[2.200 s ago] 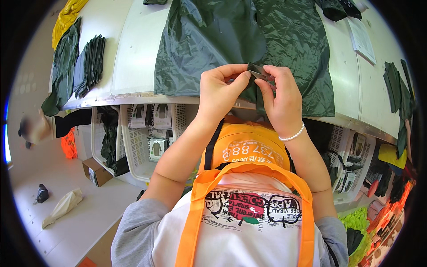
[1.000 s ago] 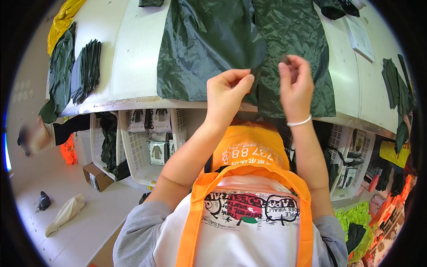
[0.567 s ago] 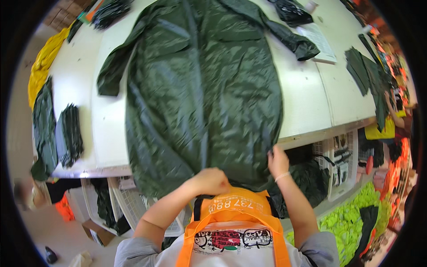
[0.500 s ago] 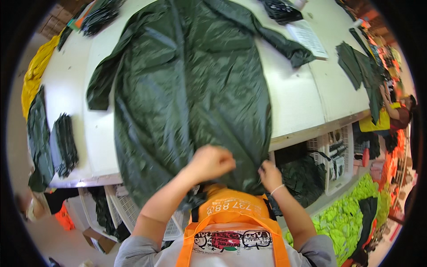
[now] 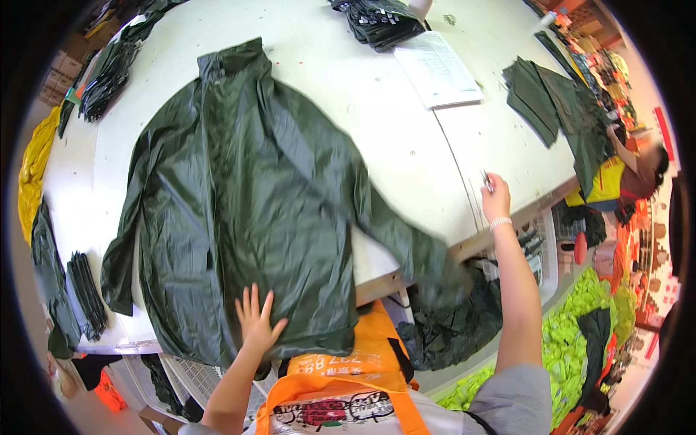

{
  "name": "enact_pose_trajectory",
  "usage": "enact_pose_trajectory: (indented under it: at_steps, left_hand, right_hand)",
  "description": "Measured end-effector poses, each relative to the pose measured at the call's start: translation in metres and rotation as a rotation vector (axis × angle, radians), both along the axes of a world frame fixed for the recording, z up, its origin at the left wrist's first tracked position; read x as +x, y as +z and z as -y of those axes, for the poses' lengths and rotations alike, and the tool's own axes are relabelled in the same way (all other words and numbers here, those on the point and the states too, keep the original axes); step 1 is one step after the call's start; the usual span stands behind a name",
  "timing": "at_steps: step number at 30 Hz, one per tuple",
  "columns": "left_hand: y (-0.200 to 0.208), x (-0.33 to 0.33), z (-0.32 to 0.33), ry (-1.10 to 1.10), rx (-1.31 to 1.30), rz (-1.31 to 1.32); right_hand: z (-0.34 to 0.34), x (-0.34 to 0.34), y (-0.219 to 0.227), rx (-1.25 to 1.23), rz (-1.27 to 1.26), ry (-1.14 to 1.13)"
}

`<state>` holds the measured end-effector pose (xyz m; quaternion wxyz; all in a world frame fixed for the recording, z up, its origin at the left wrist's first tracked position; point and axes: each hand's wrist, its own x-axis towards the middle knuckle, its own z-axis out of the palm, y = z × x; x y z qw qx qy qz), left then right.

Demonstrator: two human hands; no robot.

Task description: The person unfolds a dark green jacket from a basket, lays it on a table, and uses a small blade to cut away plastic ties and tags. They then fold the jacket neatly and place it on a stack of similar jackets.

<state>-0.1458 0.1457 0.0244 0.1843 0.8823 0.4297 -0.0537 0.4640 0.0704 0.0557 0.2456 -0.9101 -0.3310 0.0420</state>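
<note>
A dark green, shiny raincoat [image 5: 239, 196] lies spread on the white table with its collar at the far end. Its hem comes over the near edge by my orange apron [image 5: 362, 362]. My left hand [image 5: 257, 322] rests on the lower part of the coat, palm down, fingers spread. Off to the right, my right hand [image 5: 497, 197] is raised near the table edge, closed around a small pointed metal tool [image 5: 487, 181] that looks like thread snips. The coat's right sleeve [image 5: 406, 243] is blurred and drops past the edge, apart from both hands.
On the white table [image 5: 391, 130] are a stack of papers [image 5: 438, 69], folded dark garments [image 5: 377, 22] and green pieces [image 5: 533, 98]. Below the edge is a bin of dark fabric [image 5: 457, 319]. Bright yellow-green garments [image 5: 569, 348] lie at right, near another person [image 5: 638, 174].
The coat has slid toward me, bringing its collar into view. My left hand opened from a closed shape and lies flat. My right hand left the coat's edge, moving right and away from me.
</note>
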Motion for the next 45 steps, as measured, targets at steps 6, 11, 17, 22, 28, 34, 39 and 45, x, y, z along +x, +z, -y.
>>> enact_pose_trajectory:
  at_steps: [6, 11, 17, 22, 28, 34, 39, 45]
  left_hand:
    - [0.026, 0.027, 0.012, 0.516, -0.007, 0.286]
    - [0.036, 0.152, -0.116, 0.768, -0.2, 0.761]
    - [0.02, 0.252, -0.202, 0.886, -0.093, 0.435]
    - [0.169, 0.176, -0.126, 0.402, -0.434, 0.996]
    - [0.296, 0.038, -0.008, -0.797, -0.774, 1.278]
    - [0.318, -0.08, 0.015, -0.98, -0.932, 1.469]
    - [0.307, -0.098, 0.048, -0.88, -1.086, 1.68]
    - [0.321, -0.141, 0.071, -1.07, 0.075, 1.052]
  right_hand:
    - [-0.136, 0.143, -0.084, -0.233, 0.272, -0.062]
    - [-0.187, -0.023, -0.053, 0.066, -0.516, 0.432]
    - [-0.16, -0.241, -0.012, -0.126, -0.814, 1.122]
    - [-0.152, -0.23, -0.031, 0.176, -1.404, 0.687]
    - [-0.149, -0.307, -0.006, 0.864, -1.251, 0.332]
    - [-0.042, -0.377, 0.02, 0.602, -1.283, 0.021]
    - [0.101, -0.377, 0.04, 0.472, -1.015, -0.095]
    - [0.248, -0.353, 0.137, 0.37, -0.619, -0.248]
